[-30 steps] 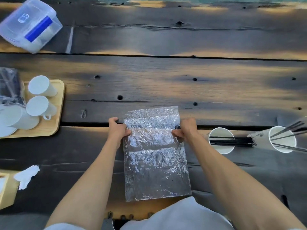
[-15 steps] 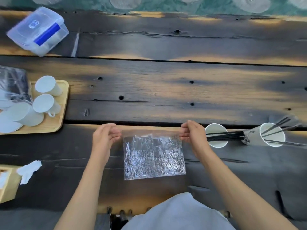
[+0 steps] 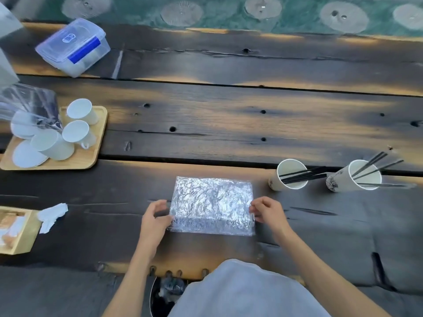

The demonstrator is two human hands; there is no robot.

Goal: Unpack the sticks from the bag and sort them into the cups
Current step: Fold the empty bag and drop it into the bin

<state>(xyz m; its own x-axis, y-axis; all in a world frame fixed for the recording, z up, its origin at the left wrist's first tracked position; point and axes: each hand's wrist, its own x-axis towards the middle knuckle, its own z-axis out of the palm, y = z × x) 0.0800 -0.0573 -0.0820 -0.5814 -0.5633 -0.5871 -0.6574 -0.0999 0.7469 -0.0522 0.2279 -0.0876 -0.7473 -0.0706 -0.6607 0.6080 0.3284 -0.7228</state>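
A crinkled clear plastic bag (image 3: 214, 203), folded into a flat rectangle, lies on the dark wooden table (image 3: 206, 124) in front of me. My left hand (image 3: 155, 219) pinches its near left corner. My right hand (image 3: 266, 212) pinches its near right edge. No sticks show inside the bag. To the right stand two white paper cups. The nearer cup (image 3: 289, 175) holds several black sticks (image 3: 304, 175) leaning right. The farther cup (image 3: 357, 176) also holds black sticks (image 3: 375, 167), fanned out to the right.
A wooden tray (image 3: 91, 156) with white cups and lids sits at the left, with another clear bag (image 3: 29, 104) of dark sticks behind it. A lidded plastic box (image 3: 73, 45) is at the far left. A wooden box (image 3: 16, 232) and crumpled tissue (image 3: 51, 215) lie near left.
The bag has been folded from a long sheet into a short rectangle. Both hands have moved from its far edge to its near corners.
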